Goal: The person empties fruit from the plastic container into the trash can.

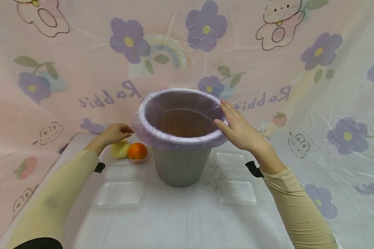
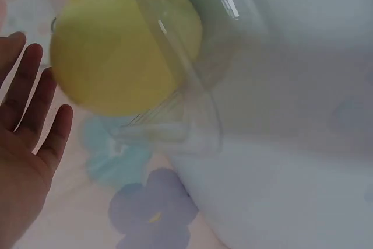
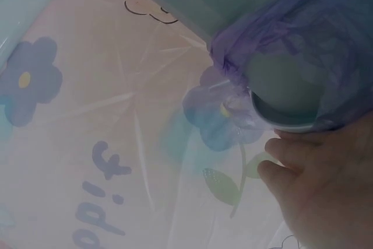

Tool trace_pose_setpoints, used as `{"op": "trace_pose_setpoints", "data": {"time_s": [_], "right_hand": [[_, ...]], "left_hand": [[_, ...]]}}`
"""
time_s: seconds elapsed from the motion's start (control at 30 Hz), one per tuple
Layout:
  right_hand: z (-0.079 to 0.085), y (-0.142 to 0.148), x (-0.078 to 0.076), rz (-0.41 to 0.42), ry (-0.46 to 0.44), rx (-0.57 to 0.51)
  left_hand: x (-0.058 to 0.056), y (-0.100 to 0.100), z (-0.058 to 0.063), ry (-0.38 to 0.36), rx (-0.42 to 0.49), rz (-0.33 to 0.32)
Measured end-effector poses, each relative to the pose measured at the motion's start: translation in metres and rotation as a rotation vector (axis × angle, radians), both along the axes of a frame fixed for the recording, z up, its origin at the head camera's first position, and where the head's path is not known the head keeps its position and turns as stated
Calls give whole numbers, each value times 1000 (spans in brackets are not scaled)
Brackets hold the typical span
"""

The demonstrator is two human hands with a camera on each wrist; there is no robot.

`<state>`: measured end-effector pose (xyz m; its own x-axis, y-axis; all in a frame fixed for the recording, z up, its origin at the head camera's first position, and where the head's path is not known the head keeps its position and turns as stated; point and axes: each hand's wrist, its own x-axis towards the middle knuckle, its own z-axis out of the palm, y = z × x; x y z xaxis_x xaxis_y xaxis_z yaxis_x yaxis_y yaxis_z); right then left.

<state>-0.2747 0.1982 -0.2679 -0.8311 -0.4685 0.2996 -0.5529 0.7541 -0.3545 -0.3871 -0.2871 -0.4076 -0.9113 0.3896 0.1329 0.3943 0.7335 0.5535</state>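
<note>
A grey trash bin stands upright on the table, its rim covered by a thin purple plastic bag. My right hand rests at the right side of the rim, fingers fairly straight and thumb against the edge. The right wrist view shows that hand beside the bunched purple bag. My left hand is left of the bin, near the bag's loose edge, above a yellow-green fruit and an orange. In the left wrist view, its relaxed fingers are spread beside the yellow-green fruit and hold nothing.
The fruits sit in a clear plastic tray. Another clear tray lies at front left, and two more, a nearer tray and a farther tray, lie right of the bin. A patterned curtain hangs behind the white table.
</note>
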Motion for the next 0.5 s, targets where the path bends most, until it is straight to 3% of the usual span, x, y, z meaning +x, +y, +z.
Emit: {"op": "trace_pose_setpoints", "data": {"time_s": [0.27, 0.5], "right_hand": [[0, -1, 1, -1, -14, 2], [0, 0, 1, -14, -11, 7]], "left_hand": [[-16, -5, -12, -89, -20, -55], [-25, -8, -17, -179, 22, -45]]}}
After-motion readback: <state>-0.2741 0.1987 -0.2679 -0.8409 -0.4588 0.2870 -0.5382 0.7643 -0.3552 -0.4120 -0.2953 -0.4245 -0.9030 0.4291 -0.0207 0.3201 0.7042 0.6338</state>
